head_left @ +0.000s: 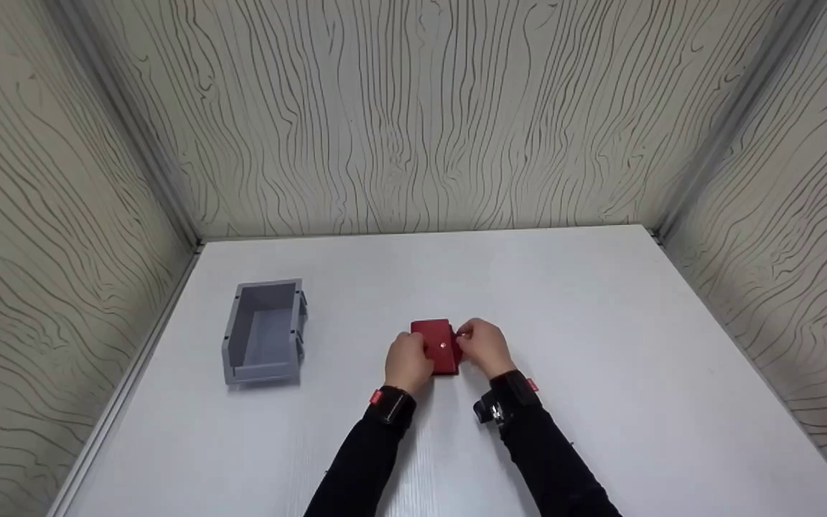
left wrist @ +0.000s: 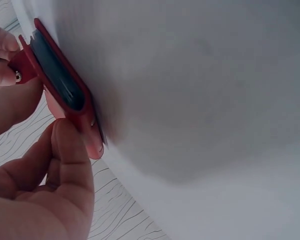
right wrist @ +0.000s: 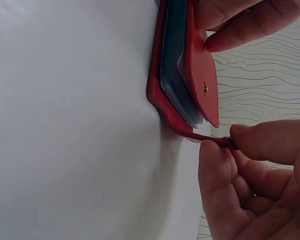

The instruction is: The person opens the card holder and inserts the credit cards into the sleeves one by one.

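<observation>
A small red card holder (head_left: 433, 332) lies on the white table between both hands in the head view. Clear plastic sleeves (right wrist: 175, 65) show between its covers in the right wrist view. My left hand (head_left: 408, 361) grips the holder at its left side, with fingers on the upper cover. At the right edge my right hand (head_left: 487, 347) pinches the end of the closing strap (right wrist: 205, 137) between thumb and finger. The strap stands out from the holder, apart from the upper cover. On that cover sits a small metal snap stud (right wrist: 206, 89).
A grey plastic bin (head_left: 261, 373) with an open top stands on the left part of the white table (head_left: 600, 373). Wood-patterned panels (head_left: 413, 122) enclose the table at the back and both sides.
</observation>
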{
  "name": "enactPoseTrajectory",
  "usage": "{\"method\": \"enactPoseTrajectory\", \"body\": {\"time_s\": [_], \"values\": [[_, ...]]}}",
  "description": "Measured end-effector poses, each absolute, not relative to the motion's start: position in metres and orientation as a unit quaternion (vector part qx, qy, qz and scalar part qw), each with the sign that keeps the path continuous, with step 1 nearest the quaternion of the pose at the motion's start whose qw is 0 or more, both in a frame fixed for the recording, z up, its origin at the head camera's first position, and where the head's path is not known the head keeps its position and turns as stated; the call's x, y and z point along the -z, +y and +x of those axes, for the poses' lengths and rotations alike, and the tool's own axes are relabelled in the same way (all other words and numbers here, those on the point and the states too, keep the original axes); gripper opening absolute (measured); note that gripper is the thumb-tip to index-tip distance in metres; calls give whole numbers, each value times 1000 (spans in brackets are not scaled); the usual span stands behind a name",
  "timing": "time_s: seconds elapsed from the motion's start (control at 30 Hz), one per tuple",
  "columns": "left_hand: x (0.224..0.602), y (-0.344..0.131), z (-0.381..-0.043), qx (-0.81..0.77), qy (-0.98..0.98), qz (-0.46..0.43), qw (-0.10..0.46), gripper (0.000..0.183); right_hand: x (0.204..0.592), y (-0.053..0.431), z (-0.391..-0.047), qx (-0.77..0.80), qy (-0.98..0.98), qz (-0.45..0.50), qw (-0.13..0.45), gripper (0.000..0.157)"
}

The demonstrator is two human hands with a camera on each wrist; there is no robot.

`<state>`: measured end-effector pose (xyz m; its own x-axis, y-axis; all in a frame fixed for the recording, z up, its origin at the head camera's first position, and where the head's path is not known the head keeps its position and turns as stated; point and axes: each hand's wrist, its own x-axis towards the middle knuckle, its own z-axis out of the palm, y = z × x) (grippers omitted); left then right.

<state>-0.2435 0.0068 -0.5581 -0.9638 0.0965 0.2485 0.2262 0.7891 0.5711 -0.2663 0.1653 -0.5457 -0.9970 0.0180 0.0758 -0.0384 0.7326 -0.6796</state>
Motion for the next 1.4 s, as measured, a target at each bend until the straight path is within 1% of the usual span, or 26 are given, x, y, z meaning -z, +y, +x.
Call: {"method": "enactPoseTrajectory", "body": {"time_s": [0.1,0.23,0.63,0.83,0.93,1.27,1.4], "values": [[558,7,-243,313,-941,-84,101,18,546,162,-266,-362,-931,11,40,12],[557,8,-242,309,-941,-84,106,19,547,159,-264,-351,-934,26,57,12],[557,9,-242,302,-941,-86,123,18,550,149,-262,-324,-942,39,81,5],[558,9,-242,310,-940,-86,112,16,550,146,-264,-305,-949,37,65,8],[559,9,-242,313,-938,-89,116,17,550,145,-264,-297,-952,39,63,9],[562,9,-242,317,-935,-95,131,17,553,140,-265,-252,-964,45,73,11],[562,8,-243,318,-933,-95,137,18,554,138,-264,-241,-965,61,86,11]]}}
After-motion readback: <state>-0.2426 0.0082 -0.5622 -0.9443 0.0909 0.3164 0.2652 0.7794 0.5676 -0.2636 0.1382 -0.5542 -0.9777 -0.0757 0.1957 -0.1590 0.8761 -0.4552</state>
